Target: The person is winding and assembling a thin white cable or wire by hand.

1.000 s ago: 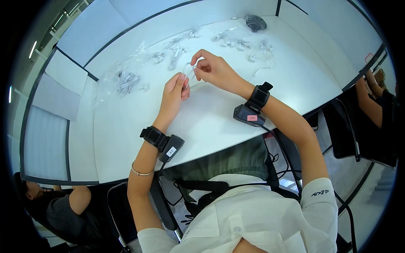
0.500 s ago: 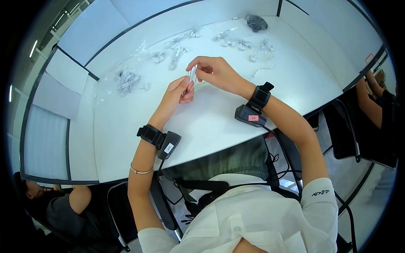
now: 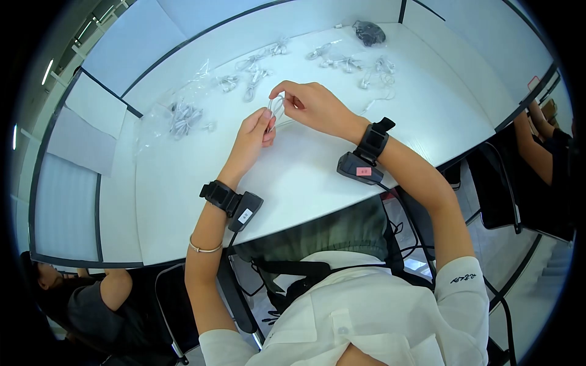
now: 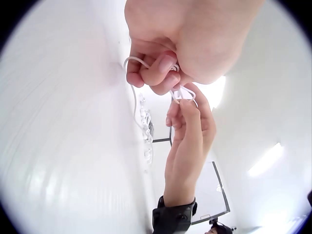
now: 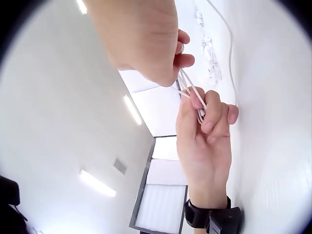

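At nine o'clock from the held white cable (image 5: 194,87), as seen from the head, a bundle of pale cables (image 3: 185,121) is placed on the surface (image 3: 177,195), with clear plastic (image 3: 149,131) about it. At seven o'clock, the looped strands are grasped by the left hand (image 3: 250,135), its fingers curled round them. Between half past ten and twelve, coiled cables (image 3: 252,82) are laid in a loose group. The white cable itself is held in loops above the surface, between the two hands; in the right wrist view a strand is trailed from the left hand toward twelve o'clock. At three o'clock, the far end of the loop is pinched by the right hand (image 3: 314,107). At two o'clock, further coils (image 3: 343,63) are set out, and beyond them a dark bundle (image 3: 370,33) is seen.
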`<act>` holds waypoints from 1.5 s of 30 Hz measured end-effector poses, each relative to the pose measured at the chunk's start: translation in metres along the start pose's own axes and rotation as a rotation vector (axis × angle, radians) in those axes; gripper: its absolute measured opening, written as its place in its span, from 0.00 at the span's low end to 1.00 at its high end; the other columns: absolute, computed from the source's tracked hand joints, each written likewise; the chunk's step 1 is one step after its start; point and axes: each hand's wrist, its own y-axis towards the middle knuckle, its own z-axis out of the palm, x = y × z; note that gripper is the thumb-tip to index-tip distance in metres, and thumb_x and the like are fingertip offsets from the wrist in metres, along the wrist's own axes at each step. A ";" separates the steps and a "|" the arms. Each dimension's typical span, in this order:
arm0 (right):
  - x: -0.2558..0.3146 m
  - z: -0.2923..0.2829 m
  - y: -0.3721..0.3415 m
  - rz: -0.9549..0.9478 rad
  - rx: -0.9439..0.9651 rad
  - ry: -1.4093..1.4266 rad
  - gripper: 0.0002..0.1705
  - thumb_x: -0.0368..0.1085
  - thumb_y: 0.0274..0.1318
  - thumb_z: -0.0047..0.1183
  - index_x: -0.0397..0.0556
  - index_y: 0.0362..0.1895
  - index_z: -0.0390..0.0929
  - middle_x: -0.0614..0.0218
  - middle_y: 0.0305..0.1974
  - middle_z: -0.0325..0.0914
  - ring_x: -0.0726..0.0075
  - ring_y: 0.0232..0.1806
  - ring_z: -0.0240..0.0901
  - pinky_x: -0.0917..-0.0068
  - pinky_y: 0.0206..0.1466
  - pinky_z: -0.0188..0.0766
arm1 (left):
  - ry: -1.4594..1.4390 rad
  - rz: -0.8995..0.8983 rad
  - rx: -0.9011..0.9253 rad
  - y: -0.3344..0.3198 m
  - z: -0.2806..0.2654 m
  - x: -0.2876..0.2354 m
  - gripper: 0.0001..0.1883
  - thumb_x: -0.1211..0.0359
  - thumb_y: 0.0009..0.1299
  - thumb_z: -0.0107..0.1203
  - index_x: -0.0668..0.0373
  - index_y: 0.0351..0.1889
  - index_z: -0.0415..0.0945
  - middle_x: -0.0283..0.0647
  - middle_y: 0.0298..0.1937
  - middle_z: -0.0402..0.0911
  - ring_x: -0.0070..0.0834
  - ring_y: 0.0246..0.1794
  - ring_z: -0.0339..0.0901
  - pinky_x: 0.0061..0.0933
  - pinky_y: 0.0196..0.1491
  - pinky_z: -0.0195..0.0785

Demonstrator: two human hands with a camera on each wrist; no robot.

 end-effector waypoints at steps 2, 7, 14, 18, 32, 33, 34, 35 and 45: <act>0.002 0.000 0.000 0.007 -0.012 0.001 0.14 0.27 0.49 0.44 0.44 0.43 0.71 0.67 0.16 0.66 0.71 0.16 0.62 0.74 0.22 0.58 | 0.009 0.003 -0.010 -0.001 0.000 -0.001 0.17 0.58 0.74 0.37 0.57 0.26 0.60 0.26 0.20 0.56 0.12 0.18 0.49 0.14 0.20 0.43; 0.005 0.000 0.000 0.071 0.020 0.094 0.14 0.27 0.50 0.44 0.45 0.44 0.71 0.71 0.15 0.63 0.78 0.16 0.58 0.78 0.22 0.56 | 0.038 0.029 -0.071 0.000 0.000 0.004 0.16 0.58 0.74 0.37 0.57 0.26 0.60 0.27 0.22 0.56 0.12 0.19 0.51 0.15 0.21 0.45; 0.006 0.000 0.000 0.096 0.053 0.256 0.13 0.28 0.51 0.44 0.46 0.43 0.71 0.76 0.17 0.62 0.83 0.20 0.56 0.82 0.25 0.56 | 0.084 0.015 -0.109 -0.001 0.000 0.004 0.16 0.58 0.74 0.37 0.56 0.26 0.61 0.26 0.22 0.57 0.12 0.20 0.52 0.15 0.22 0.45; 0.003 0.001 0.000 0.098 0.005 0.232 0.13 0.27 0.51 0.44 0.46 0.43 0.71 0.75 0.17 0.64 0.83 0.20 0.57 0.82 0.26 0.57 | 0.148 -0.002 -0.012 -0.001 -0.002 0.004 0.17 0.58 0.74 0.36 0.57 0.26 0.61 0.25 0.20 0.56 0.13 0.20 0.50 0.15 0.22 0.44; -0.005 0.001 0.000 0.115 -0.025 0.067 0.11 0.29 0.48 0.47 0.43 0.38 0.73 0.69 0.15 0.66 0.78 0.16 0.58 0.78 0.22 0.57 | 0.045 0.070 -0.008 0.003 -0.001 0.007 0.17 0.57 0.73 0.39 0.58 0.26 0.63 0.24 0.18 0.52 0.11 0.18 0.46 0.15 0.21 0.40; -0.008 0.002 0.000 0.123 -0.013 0.064 0.10 0.30 0.49 0.47 0.43 0.37 0.74 0.69 0.15 0.66 0.78 0.16 0.57 0.78 0.22 0.57 | 0.051 0.069 -0.008 0.003 -0.002 0.008 0.17 0.58 0.73 0.39 0.58 0.26 0.63 0.24 0.18 0.52 0.11 0.18 0.46 0.15 0.21 0.40; -0.011 0.002 -0.001 0.131 -0.001 0.060 0.10 0.32 0.49 0.47 0.42 0.36 0.75 0.70 0.15 0.66 0.78 0.16 0.57 0.78 0.22 0.57 | 0.055 0.069 -0.007 0.003 -0.002 0.008 0.17 0.58 0.73 0.39 0.58 0.26 0.63 0.24 0.18 0.52 0.11 0.18 0.46 0.15 0.21 0.40; -0.013 0.001 -0.001 0.140 0.011 0.057 0.10 0.33 0.50 0.47 0.42 0.35 0.75 0.70 0.15 0.66 0.78 0.17 0.57 0.78 0.22 0.57 | 0.060 0.068 -0.007 0.003 -0.002 0.009 0.17 0.58 0.73 0.39 0.59 0.26 0.63 0.24 0.18 0.52 0.11 0.18 0.46 0.15 0.21 0.40; -0.005 -0.009 0.004 0.502 0.139 0.706 0.12 0.42 0.53 0.43 0.47 0.26 0.71 0.79 0.19 0.57 0.83 0.20 0.49 0.82 0.26 0.51 | 0.070 0.076 0.093 -0.003 0.002 -0.005 0.18 0.59 0.74 0.36 0.63 0.32 0.70 0.24 0.18 0.52 0.13 0.19 0.47 0.16 0.23 0.42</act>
